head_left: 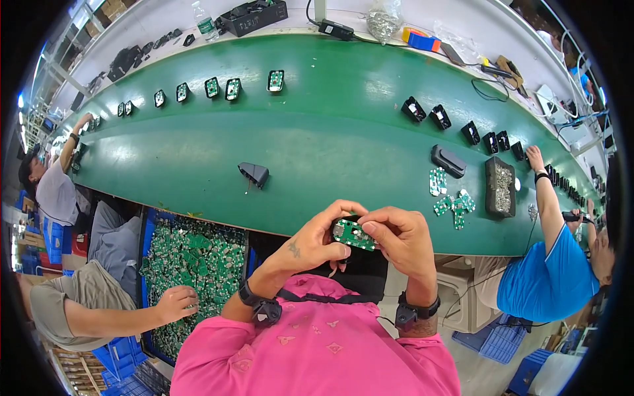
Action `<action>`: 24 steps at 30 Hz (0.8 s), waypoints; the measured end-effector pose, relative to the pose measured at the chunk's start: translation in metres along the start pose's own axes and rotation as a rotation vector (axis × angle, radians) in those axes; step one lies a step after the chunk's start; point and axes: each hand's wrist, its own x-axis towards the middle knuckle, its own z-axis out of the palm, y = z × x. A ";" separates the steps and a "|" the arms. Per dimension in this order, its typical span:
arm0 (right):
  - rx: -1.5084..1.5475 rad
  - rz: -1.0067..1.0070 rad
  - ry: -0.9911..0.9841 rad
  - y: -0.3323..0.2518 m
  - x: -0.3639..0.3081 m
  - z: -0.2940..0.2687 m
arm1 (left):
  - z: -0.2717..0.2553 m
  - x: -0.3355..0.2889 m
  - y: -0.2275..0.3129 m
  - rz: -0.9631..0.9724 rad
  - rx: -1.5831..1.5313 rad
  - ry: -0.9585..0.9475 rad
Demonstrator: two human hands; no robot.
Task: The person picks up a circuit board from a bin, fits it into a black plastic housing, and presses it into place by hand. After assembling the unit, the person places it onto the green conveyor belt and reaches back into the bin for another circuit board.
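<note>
Just past the table's near edge, both my hands meet at a green circuit board (353,234) with white and silver parts on it. My left hand (310,239) is closed around the board's left side, where a dark edge like a black housing shows behind it. My right hand (401,241) pinches the board's upper right corner between thumb and fingers. Beyond them on the table lies a black plastic housing (253,174), tipped on its side. To the right are several loose circuit boards (457,206) and a black oblong case (448,161).
A black tray of small metal parts (503,188) stands on the right. Black housings with boards (232,88) line the far left, others (438,117) the far right. A bin of boards (191,254) sits at left, under a co-worker's hand (177,303). Another co-worker's arm (548,191) reaches in at right.
</note>
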 end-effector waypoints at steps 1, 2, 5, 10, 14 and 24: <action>-0.059 -0.031 0.012 0.005 0.000 0.000 | 0.003 -0.001 0.001 0.034 -0.015 0.008; -0.119 -0.062 0.023 0.008 0.000 0.000 | 0.003 0.000 -0.004 0.034 -0.015 0.007; -0.235 0.015 -0.069 0.009 0.001 -0.004 | -0.002 0.001 -0.020 0.062 -0.025 0.005; -0.424 -0.280 0.168 0.017 -0.005 0.005 | 0.001 0.005 -0.020 -0.071 0.064 0.100; -0.330 -0.270 0.058 0.010 -0.010 0.011 | 0.005 0.007 -0.024 -0.049 0.128 0.130; -0.203 -0.189 0.141 0.028 -0.009 0.022 | 0.016 0.006 -0.030 0.084 0.331 0.255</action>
